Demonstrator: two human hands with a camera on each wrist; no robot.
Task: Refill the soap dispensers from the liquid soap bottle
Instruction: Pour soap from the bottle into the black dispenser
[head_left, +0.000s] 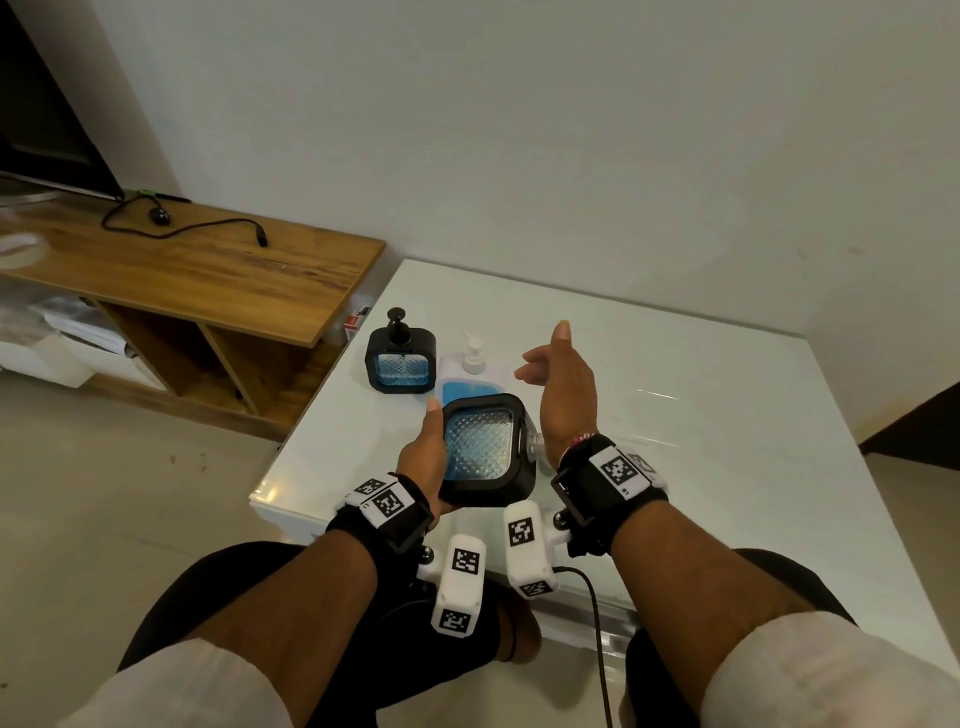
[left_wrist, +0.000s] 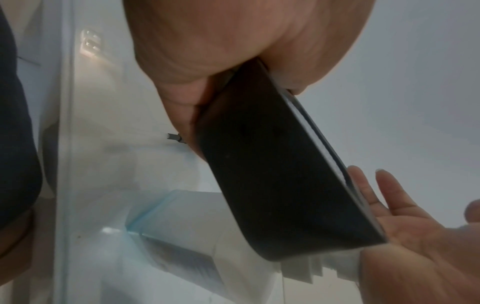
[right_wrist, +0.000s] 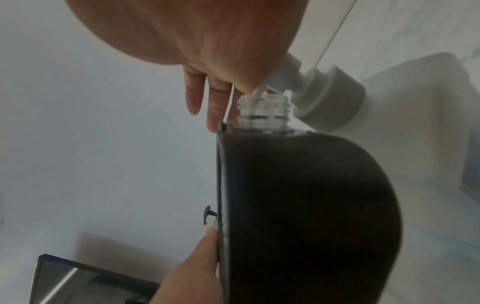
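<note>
Soap dispenser (head_left: 485, 451) (pump off, neck bare) tilted in left hand (head_left: 422, 457), apparently for refilling; right hand (head_left: 563, 387) released, holding nothing.

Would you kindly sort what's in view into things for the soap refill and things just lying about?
For the job: held dispenser, pump off, in left hand; second dispenser; white soap bottle; right hand, open.

Lying about: black cable, wooden TV stand, television.

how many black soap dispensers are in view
2. One black dispenser is held tilted in the left hand, pump off, neck open. The other dispenser stands on the white table behind it, pump on. None seem hidden.
</note>
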